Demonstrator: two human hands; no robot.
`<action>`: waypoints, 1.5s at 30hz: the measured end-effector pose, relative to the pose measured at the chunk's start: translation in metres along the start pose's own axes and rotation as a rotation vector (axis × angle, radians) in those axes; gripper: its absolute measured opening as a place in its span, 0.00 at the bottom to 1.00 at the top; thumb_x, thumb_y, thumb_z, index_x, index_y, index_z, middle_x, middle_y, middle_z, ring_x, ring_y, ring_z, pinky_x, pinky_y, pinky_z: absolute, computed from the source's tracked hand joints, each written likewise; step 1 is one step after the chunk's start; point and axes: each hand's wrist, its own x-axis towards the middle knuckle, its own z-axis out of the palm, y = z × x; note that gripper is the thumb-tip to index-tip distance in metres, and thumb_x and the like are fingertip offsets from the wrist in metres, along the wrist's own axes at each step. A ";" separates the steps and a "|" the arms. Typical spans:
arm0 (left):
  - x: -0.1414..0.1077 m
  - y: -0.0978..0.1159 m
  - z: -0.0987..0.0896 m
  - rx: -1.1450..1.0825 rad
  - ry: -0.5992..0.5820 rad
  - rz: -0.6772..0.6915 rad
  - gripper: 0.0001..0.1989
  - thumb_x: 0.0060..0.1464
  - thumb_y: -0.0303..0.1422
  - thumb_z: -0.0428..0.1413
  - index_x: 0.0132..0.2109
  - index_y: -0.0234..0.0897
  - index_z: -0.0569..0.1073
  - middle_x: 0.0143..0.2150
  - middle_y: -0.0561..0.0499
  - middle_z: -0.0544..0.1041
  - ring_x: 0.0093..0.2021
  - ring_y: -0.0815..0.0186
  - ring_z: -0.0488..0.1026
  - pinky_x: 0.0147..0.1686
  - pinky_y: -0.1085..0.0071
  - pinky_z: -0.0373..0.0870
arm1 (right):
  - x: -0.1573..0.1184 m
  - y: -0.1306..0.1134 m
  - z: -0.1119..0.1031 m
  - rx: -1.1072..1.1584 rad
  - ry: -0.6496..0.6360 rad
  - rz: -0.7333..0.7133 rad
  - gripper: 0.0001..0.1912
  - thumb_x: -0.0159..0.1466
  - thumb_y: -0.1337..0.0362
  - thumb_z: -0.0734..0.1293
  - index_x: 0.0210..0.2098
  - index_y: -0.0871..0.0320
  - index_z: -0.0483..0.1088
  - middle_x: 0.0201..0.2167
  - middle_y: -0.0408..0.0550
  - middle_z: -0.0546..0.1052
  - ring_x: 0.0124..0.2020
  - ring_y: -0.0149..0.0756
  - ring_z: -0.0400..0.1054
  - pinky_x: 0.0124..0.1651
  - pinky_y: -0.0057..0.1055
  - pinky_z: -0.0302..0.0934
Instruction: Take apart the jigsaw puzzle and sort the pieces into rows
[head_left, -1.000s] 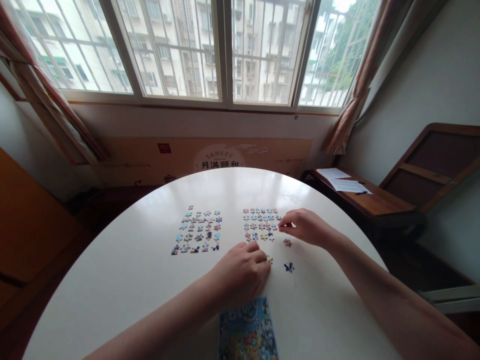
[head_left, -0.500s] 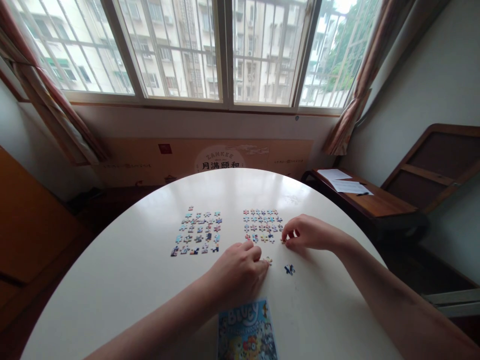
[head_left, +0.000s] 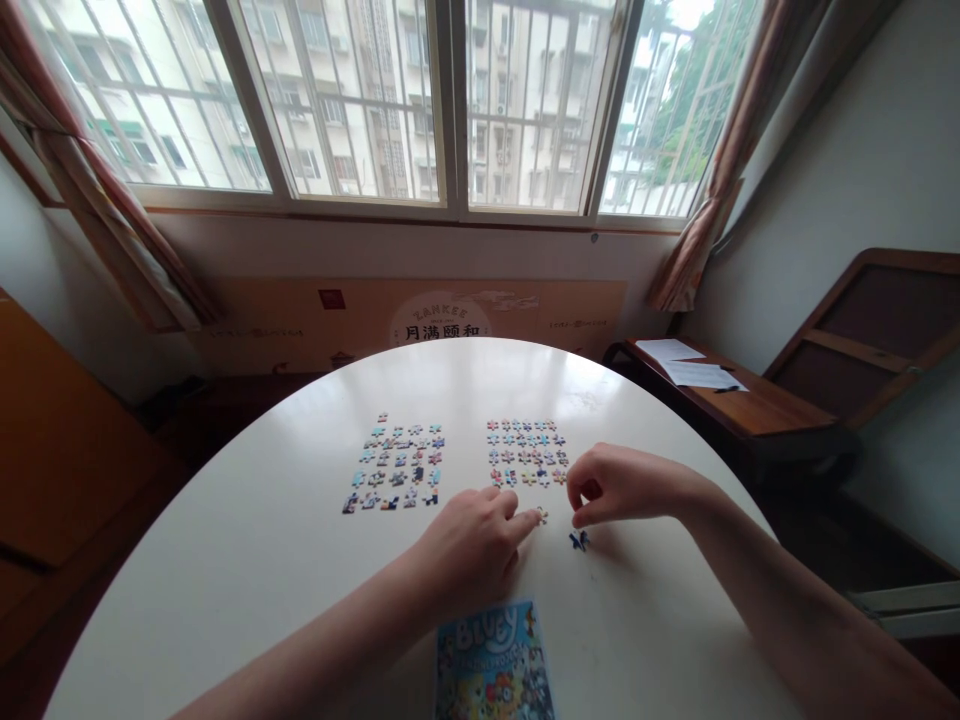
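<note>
Puzzle pieces lie in rows in two groups on the white round table, a left group (head_left: 400, 478) and a right group (head_left: 527, 440). My left hand (head_left: 480, 540) rests below the right group, its index fingertip touching a small light piece (head_left: 542, 516). My right hand (head_left: 619, 485) hovers over the table beside that group, thumb and forefinger apart with nothing visible between them. Just below its fingertips are dark blue pieces (head_left: 579, 540), lying close together. A blue Bluey box (head_left: 495, 662) lies at the near edge, below my left hand.
The round white table (head_left: 247, 560) stands before a barred window. On the right is a wooden bench (head_left: 720, 405) with papers (head_left: 701, 373) and a pen. A printed cardboard panel (head_left: 360, 315) leans beneath the window, between curtains.
My right hand has let go of a yellowish piece at the end of the right group's bottom row and moved nearer the dark blue pieces. My left fingertip and its light piece have shifted slightly right.
</note>
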 end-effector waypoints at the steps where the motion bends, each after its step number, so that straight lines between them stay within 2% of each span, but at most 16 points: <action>1: 0.000 0.000 -0.001 -0.003 -0.003 -0.004 0.18 0.52 0.25 0.53 0.50 0.39 0.75 0.32 0.48 0.71 0.30 0.62 0.66 0.28 0.67 0.63 | 0.001 -0.003 0.002 -0.009 -0.017 -0.002 0.10 0.56 0.57 0.73 0.30 0.58 0.78 0.23 0.41 0.73 0.24 0.27 0.63 0.26 0.24 0.52; 6: 0.000 -0.001 -0.003 -0.001 -0.005 0.002 0.14 0.54 0.27 0.52 0.45 0.40 0.77 0.31 0.48 0.70 0.29 0.63 0.65 0.27 0.67 0.61 | 0.002 -0.002 0.003 -0.045 -0.067 0.087 0.11 0.53 0.56 0.73 0.28 0.58 0.77 0.25 0.41 0.75 0.25 0.28 0.64 0.26 0.25 0.51; 11: 0.002 0.001 -0.002 0.017 -0.013 0.034 0.15 0.56 0.27 0.50 0.48 0.42 0.75 0.31 0.49 0.70 0.29 0.62 0.65 0.27 0.66 0.60 | -0.004 0.020 -0.008 -0.081 -0.025 0.284 0.12 0.54 0.54 0.71 0.28 0.57 0.76 0.24 0.42 0.75 0.25 0.31 0.64 0.25 0.27 0.51; 14: 0.007 0.005 -0.005 0.038 -0.024 0.054 0.15 0.59 0.29 0.49 0.50 0.42 0.75 0.32 0.48 0.70 0.30 0.61 0.66 0.28 0.65 0.61 | -0.006 0.036 -0.011 -0.079 -0.002 0.351 0.14 0.53 0.52 0.71 0.28 0.57 0.76 0.26 0.44 0.76 0.26 0.32 0.65 0.26 0.28 0.51; 19: 0.030 0.009 -0.009 0.093 -0.062 0.106 0.16 0.58 0.27 0.51 0.51 0.41 0.75 0.35 0.46 0.73 0.32 0.60 0.68 0.30 0.66 0.63 | -0.008 0.052 -0.013 -0.049 -0.017 0.413 0.16 0.51 0.50 0.71 0.28 0.57 0.76 0.26 0.45 0.77 0.27 0.33 0.66 0.27 0.28 0.52; 24: 0.065 0.008 -0.006 0.134 -0.073 0.141 0.15 0.57 0.25 0.51 0.48 0.41 0.77 0.38 0.45 0.74 0.34 0.61 0.70 0.30 0.68 0.62 | -0.012 0.053 -0.015 -0.031 -0.056 0.456 0.17 0.49 0.50 0.73 0.27 0.58 0.76 0.24 0.44 0.76 0.26 0.33 0.65 0.26 0.28 0.51; 29: 0.086 0.002 -0.006 0.134 -0.099 0.137 0.18 0.55 0.24 0.51 0.49 0.44 0.78 0.38 0.45 0.73 0.34 0.61 0.71 0.31 0.68 0.64 | -0.015 0.050 -0.017 -0.029 -0.055 0.457 0.16 0.49 0.50 0.73 0.26 0.58 0.75 0.23 0.44 0.75 0.24 0.32 0.63 0.25 0.28 0.50; 37: 0.089 0.001 -0.007 0.093 -0.110 0.088 0.20 0.51 0.24 0.53 0.48 0.42 0.79 0.39 0.43 0.73 0.35 0.60 0.70 0.31 0.67 0.66 | -0.013 0.045 -0.017 -0.043 -0.057 0.439 0.15 0.49 0.51 0.73 0.25 0.57 0.74 0.23 0.43 0.75 0.24 0.32 0.63 0.25 0.28 0.51; 42: 0.080 -0.001 -0.022 0.074 0.016 0.039 0.21 0.54 0.21 0.48 0.51 0.39 0.77 0.38 0.44 0.73 0.34 0.61 0.70 0.31 0.66 0.68 | -0.014 0.045 -0.018 -0.044 -0.053 0.410 0.15 0.50 0.51 0.73 0.25 0.58 0.74 0.23 0.43 0.74 0.24 0.33 0.64 0.25 0.29 0.51; 45: 0.058 -0.007 -0.032 0.039 0.129 -0.040 0.19 0.58 0.21 0.46 0.49 0.37 0.77 0.38 0.44 0.73 0.37 0.61 0.71 0.35 0.64 0.71 | -0.012 0.043 -0.018 0.002 0.040 0.327 0.14 0.54 0.52 0.70 0.29 0.57 0.76 0.25 0.44 0.76 0.26 0.33 0.66 0.27 0.28 0.53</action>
